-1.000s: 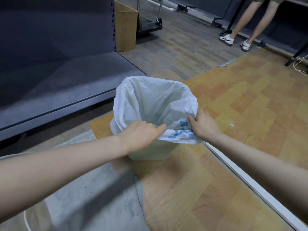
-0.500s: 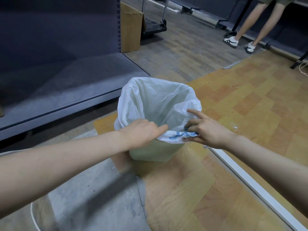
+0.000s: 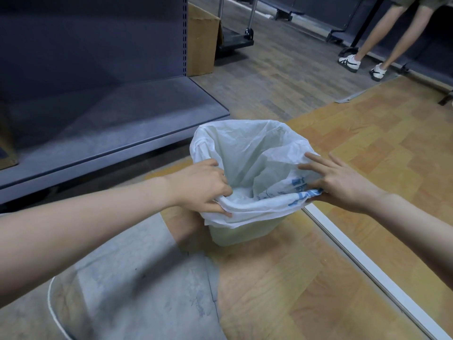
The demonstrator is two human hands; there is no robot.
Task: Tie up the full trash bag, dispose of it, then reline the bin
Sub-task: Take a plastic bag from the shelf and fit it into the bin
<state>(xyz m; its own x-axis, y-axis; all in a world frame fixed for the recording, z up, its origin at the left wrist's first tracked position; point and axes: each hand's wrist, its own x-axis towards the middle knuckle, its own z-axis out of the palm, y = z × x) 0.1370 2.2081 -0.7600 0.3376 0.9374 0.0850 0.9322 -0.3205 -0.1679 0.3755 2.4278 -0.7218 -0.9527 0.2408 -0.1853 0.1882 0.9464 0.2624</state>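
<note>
Here, bin: a small pale waste bin [image 3: 241, 233] stands on the wooden floor [image 3: 367, 155] at the centre of the frame.
Liner: a white trash bag [image 3: 247, 153] with blue print lines the bin, its edge folded out over the rim.
Left hand: the left hand [image 3: 198, 186] has its fingers curled around the bag's edge at the bin's left rim, gripping it.
Right hand: the right hand [image 3: 339, 181] pinches the printed edge at the right rim with its thumb underneath, the other fingers spread straight.
Surroundings: a dark empty shelf [image 3: 103, 114] fills the upper left; a cardboard box [image 3: 202, 42] stands behind it; a person's legs [image 3: 377, 42] in white sneakers show at the upper right.
</note>
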